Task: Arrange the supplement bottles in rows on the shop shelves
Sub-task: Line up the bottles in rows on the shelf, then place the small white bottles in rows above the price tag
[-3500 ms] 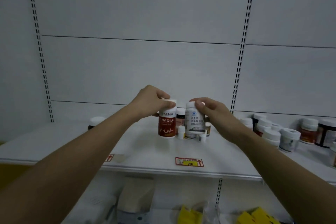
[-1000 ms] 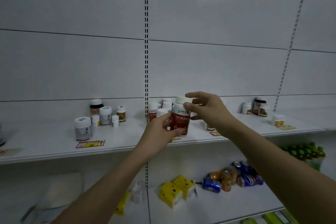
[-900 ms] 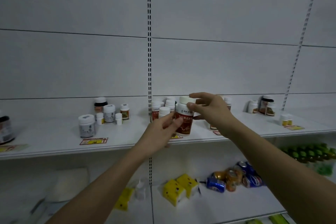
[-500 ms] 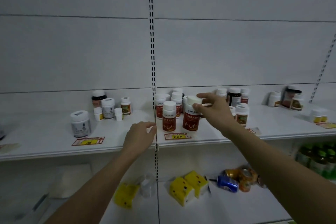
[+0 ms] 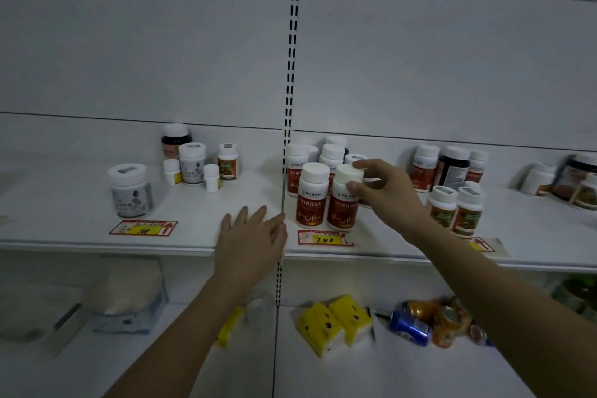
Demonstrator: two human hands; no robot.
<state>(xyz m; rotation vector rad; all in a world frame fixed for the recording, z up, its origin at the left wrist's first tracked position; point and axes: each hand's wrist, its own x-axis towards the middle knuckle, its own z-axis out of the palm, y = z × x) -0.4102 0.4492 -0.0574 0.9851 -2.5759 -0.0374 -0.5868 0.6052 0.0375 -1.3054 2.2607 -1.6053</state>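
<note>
Right hand pinching the white cap of a red-labelled bottle, standing upright on the shelf just behind the "200" price tag and touching its twin. Left hand flat, fingers straight, resting left of that tag, holding nothing. Likely risks: tipping on a sideways release, toppling the twin and the crowded bottles behind the tag.

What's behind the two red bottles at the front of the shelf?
Behind the two red bottles stand more white-capped bottles, at least one with a matching red label. How many there are is hidden by the front pair and the right hand.
</note>
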